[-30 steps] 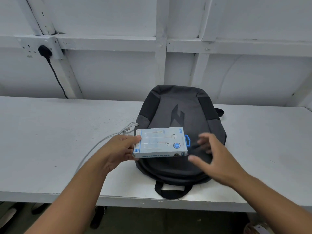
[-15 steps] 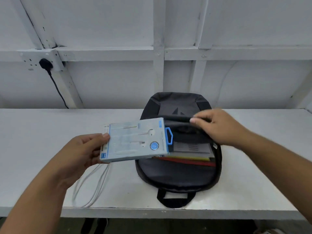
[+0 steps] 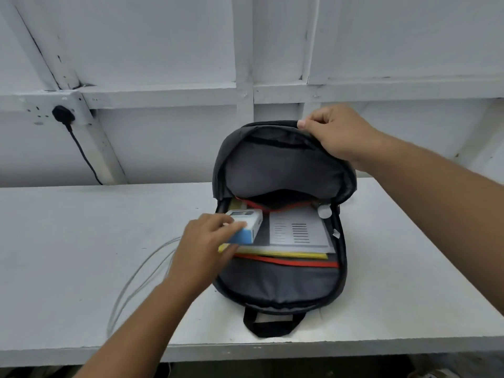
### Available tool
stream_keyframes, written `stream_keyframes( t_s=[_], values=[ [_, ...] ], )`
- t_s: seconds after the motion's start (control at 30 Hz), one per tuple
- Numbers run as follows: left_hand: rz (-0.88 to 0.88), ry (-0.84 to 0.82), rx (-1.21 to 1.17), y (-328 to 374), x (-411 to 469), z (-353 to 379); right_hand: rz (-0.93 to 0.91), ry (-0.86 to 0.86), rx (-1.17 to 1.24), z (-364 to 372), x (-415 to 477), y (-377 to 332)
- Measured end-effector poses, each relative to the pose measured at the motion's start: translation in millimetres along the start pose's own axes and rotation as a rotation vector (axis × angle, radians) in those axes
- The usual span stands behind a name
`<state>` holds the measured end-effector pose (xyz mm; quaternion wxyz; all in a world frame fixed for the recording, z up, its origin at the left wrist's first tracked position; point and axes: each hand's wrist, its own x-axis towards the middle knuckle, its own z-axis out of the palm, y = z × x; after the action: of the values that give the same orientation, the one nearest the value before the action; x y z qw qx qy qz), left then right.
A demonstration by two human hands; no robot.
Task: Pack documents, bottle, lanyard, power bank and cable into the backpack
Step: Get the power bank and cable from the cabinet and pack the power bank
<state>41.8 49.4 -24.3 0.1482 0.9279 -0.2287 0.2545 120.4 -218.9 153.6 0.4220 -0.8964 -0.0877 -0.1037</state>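
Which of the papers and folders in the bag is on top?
The white printed sheet with black lines lies on top. The yellow folder and the red folder show only as edges beneath it.

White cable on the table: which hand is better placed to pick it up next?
Left. The left hand is beside the cable and only has to release the box; the right hand holds the backpack flap open.
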Motion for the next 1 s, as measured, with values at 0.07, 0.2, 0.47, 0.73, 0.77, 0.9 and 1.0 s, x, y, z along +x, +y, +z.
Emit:
stream_keyframes(
  t_s=[0.07, 0.2, 0.47, 0.73, 0.77, 0.9, 1.0],
  values=[
    [0.014, -0.080, 0.045, -4.9, 1.9, 26.3, -0.031, 0.047, 0.040, 1.9, -2.1, 0.9],
    [-0.011, -0.192, 0.070, -14.6, 12.7, 59.0, -0.105, 0.114, 0.051, 1.8, -5.1, 5.7],
    [-0.185, -0.484, 0.107, 3.3, 63.4, 65.7, -0.177, 0.086, 0.046, 6.5, -17.2, 16.6],
    [-0.280, -0.581, 0.121, 6.3, 100.0, 97.0, -0.225, 0.084, 0.068, 8.6, -23.1, 27.7],
    [-0.295, -0.590, 0.110, 9.3, 100.1, 96.3, -0.232, 0.086, 0.068, 9.1, -23.6, 28.6],
    [-0.310, -0.278, -0.067, 25.7, 82.6, 59.9, -0.269, 0.103, 0.076, 12.9, -31.3, 34.5],
    [-0.362, 0.266, -0.382, 41.1, 60.4, 4.6, -0.308, 0.109, 0.071, 20.4, -45.8, 45.1]
  ],
)
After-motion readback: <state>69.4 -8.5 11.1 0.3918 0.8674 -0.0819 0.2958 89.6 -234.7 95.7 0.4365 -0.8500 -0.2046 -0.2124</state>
